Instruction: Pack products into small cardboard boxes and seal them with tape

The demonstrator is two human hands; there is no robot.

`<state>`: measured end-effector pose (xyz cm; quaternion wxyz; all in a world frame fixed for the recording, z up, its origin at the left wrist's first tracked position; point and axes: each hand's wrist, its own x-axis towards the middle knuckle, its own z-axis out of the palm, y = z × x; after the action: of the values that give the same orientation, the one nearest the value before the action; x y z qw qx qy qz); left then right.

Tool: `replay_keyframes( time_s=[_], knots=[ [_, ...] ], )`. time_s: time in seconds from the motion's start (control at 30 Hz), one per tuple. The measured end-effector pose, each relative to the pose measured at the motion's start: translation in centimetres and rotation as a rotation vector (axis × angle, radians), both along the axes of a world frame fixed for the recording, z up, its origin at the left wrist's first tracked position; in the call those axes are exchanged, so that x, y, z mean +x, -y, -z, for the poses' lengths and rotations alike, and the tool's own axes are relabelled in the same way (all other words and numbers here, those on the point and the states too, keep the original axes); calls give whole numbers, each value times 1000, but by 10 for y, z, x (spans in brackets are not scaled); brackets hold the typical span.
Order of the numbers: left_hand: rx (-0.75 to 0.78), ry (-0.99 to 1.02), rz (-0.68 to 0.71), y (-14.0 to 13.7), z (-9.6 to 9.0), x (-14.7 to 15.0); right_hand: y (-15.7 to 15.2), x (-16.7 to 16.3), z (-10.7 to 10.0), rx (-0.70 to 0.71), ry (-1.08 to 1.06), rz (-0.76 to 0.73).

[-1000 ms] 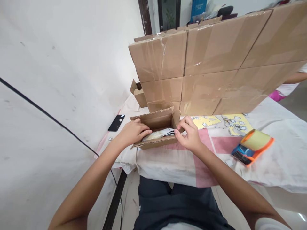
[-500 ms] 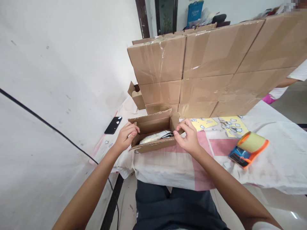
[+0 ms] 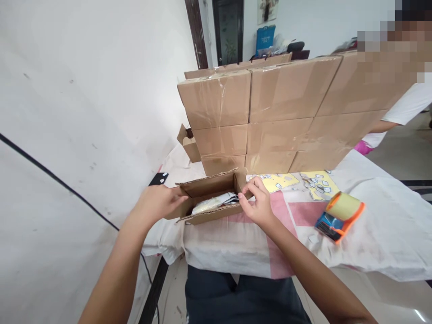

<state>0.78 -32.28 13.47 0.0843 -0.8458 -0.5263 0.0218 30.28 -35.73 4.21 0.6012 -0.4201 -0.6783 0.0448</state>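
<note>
To handle the small open box (image 3: 211, 215) well, the two hands should work its end flaps evenly, with light pressure near the fold rather than at the ragged edge, so that the thin cardboard bends along its crease and does not tear or skew. The white packets (image 3: 216, 202) are best kept low and flat inside, since the end nearest the right hand (image 3: 258, 202) rides up and could catch under a flap. The box sits on the cloth-covered worktop (image 3: 388, 225), between the hands and just in front of the stacked cartons (image 3: 281, 90). The left hand (image 3: 153, 202) lies over its left end, fingers loosely stretched together above the outward-leaning flap; whether they grip it or only rest there I cannot tell. The right thumb and forefinger are drawn nearly together at the opposite end, seemingly with the flap's edge lightly between them, the packets lying just inward of the thumb tip. The tape dispenser (image 3: 340, 216) rests well apart to the right, out of both hands.
</note>
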Motion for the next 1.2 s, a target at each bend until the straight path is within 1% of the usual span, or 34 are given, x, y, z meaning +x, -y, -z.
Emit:
replay_keyframes(
  time_s=[0.1,0.2,0.3,0.37,0.47,0.57,0.63,0.67,0.77,0.83,0.9,1.0,1.13,1.2],
  knots=[
    [-56,-57,152,1,5,36,3,-3,0,-9,-16,-4],
    [-162,-61,203,-3,12,65,6,-5,0,-15,-26,-1],
    [-293,-18,297,-8,14,76,10,-6,1,-25,-38,17],
    [-317,-8,348,-8,13,77,12,-6,3,-30,-50,26],
    [-296,21,315,-6,11,76,12,-7,6,-37,-73,38],
    [-363,70,318,-8,11,68,10,-8,8,-28,-100,47],
    [-361,112,293,-14,11,57,11,-8,10,-26,-114,52],
    [-316,142,259,-19,10,51,12,-7,10,-27,-117,52],
    [-84,229,110,-32,4,32,15,-6,10,-15,-103,46],
    [23,245,20,-37,-1,26,18,-5,7,-22,-65,21],
    [64,238,-36,-38,-4,28,21,-3,3,-42,10,-23],
    [81,245,-52,-37,-3,35,23,-1,-1,-95,163,-91],
    [83,280,-104,-41,5,33,22,2,3,-199,266,-172],
    [75,373,-113,-45,10,27,19,2,7,-224,279,-192]
  ],
)
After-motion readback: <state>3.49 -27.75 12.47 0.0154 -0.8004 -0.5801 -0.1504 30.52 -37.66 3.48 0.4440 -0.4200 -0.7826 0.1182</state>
